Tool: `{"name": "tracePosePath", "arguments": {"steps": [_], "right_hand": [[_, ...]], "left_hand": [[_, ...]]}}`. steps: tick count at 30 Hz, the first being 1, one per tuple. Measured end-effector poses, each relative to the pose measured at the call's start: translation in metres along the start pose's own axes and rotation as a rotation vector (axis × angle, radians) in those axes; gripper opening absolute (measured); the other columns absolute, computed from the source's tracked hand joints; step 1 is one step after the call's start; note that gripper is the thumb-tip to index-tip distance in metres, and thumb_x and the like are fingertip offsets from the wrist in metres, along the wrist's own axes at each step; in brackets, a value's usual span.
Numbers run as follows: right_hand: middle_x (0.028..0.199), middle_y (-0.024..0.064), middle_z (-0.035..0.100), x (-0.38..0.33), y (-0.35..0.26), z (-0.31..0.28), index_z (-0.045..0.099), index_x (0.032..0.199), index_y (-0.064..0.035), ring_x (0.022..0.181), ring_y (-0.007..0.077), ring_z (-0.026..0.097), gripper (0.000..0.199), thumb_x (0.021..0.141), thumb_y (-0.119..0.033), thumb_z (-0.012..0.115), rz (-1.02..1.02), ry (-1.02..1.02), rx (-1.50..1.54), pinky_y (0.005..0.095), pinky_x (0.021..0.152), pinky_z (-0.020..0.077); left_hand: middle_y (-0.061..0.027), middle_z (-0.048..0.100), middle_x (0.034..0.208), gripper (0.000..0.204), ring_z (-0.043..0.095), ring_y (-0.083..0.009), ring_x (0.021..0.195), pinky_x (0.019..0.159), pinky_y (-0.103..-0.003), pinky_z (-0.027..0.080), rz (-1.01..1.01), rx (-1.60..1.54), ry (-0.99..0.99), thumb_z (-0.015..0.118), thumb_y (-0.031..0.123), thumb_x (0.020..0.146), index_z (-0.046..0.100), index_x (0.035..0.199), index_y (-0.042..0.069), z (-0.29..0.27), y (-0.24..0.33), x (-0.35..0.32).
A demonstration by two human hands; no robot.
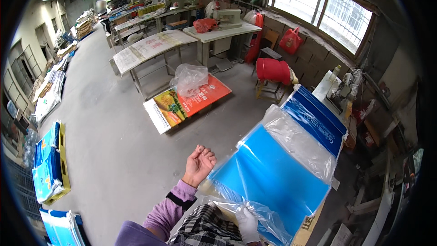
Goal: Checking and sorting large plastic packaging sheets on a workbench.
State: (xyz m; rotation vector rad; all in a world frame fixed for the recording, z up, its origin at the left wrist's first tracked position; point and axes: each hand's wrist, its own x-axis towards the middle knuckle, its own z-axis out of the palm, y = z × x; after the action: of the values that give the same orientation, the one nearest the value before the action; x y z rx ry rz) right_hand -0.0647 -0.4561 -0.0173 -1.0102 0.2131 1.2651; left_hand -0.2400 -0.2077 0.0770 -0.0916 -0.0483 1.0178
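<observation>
My left hand [200,160], bare, is raised left of the work table with its fingers curled in and nothing visible in them. My right hand [247,224] wears a white glove and pinches a clear plastic liner bag [268,217] close to my body. The bag lies crumpled across the near edge of a bright blue plastic sack [277,168], which is spread flat on the table. Beyond that sack is a bunched stretch of clear film [302,141]. Farther off lies a stack of dark blue printed sacks [315,120].
A sewing machine [334,84] stands past the dark blue sacks. A red-padded stool [274,70] is by the wall. Left of me, a low stack of red and yellow printed sacks [205,96] carries a crumpled clear bag [190,79]. Blue sacks on a yellow pallet [63,168] lie far left.
</observation>
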Motion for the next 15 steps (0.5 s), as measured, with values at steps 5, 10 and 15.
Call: {"name": "tracePosePath", "arguments": {"steps": [5,10,15], "right_hand": [[0.113,0.0193,0.063,-0.009,-0.004,-0.011,0.061,0.117,0.0012,0.107,0.0269,0.059,0.035,0.093,-0.024,0.061,-0.394,-0.146,-0.907,0.0352,0.095,0.0437],[0.111,0.0191,0.062,-0.034,-0.022,0.015,0.063,0.113,0.0009,0.104,0.0310,0.059,0.028,0.091,-0.016,0.060,-0.695,-0.201,-1.256,0.0358,0.092,0.0457],[0.109,0.0148,0.063,-0.039,-0.043,0.030,0.060,0.116,0.0019,0.102,0.0259,0.061,0.028,0.094,-0.016,0.057,-0.544,-0.215,-0.933,0.0324,0.089,0.0485]], "left_hand": [[-0.0024,0.046,0.074,0.027,0.045,-0.0180,0.074,0.075,-0.033,0.039,-0.092,0.001,0.093,0.040,0.027,0.101,0.045,0.079,0.011,-0.024,-0.021,-0.010],[-0.0026,0.047,0.073,0.028,0.046,-0.0189,0.073,0.074,-0.034,0.039,-0.195,0.022,0.133,0.041,0.026,0.100,0.048,0.078,0.011,-0.042,-0.031,-0.022],[-0.0015,0.046,0.070,0.024,0.045,-0.0170,0.071,0.074,-0.032,0.040,-0.310,0.101,0.198,0.049,0.021,0.095,0.050,0.074,0.010,-0.044,-0.062,-0.016]]}}
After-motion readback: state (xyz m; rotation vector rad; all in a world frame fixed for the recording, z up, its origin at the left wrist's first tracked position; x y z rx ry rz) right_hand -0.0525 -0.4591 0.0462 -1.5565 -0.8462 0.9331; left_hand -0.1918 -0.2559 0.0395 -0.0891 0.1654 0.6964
